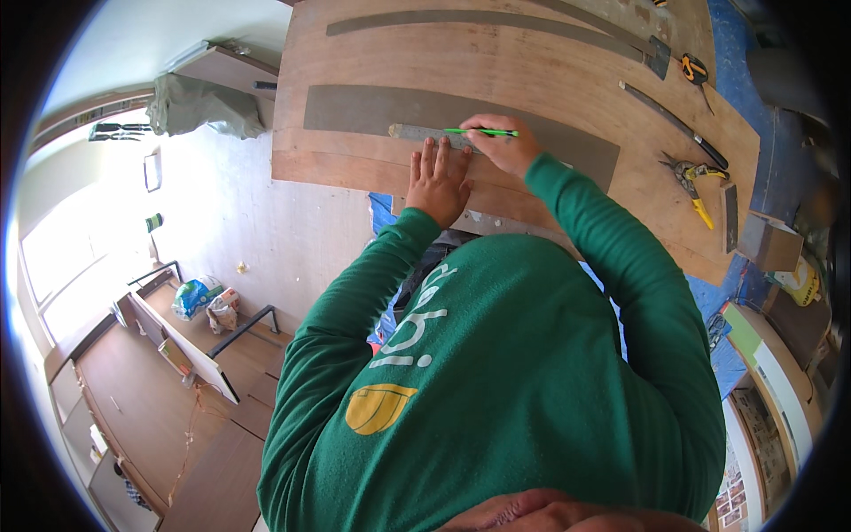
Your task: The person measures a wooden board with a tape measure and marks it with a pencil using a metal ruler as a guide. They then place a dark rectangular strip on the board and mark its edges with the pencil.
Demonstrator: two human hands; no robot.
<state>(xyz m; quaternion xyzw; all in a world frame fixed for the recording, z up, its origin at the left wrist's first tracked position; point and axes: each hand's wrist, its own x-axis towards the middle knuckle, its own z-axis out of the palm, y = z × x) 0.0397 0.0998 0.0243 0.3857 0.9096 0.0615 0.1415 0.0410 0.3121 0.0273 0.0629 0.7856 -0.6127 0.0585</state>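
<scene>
My left hand (438,183) lies flat with its fingers spread, the fingertips pressing on a metal ruler (409,132). The ruler rests along the near part of a wide grey strip of sheet material (355,107) on the wooden board. Pinched in my right hand (505,147) is a green pencil (496,133), held low over the ruler. Its tip points left, just beyond my left fingertips. Whether the tip touches the sheet, I cannot tell. The ruler's right end is hidden under my hands.
On the wooden board (567,80) lie a curved narrow grey strip (479,17), yellow-handled snips (687,182), a long black-handled tool (678,127), an orange-and-black screwdriver (695,71) and a short dark strip (730,218). A cardboard box (769,243) stands at the right.
</scene>
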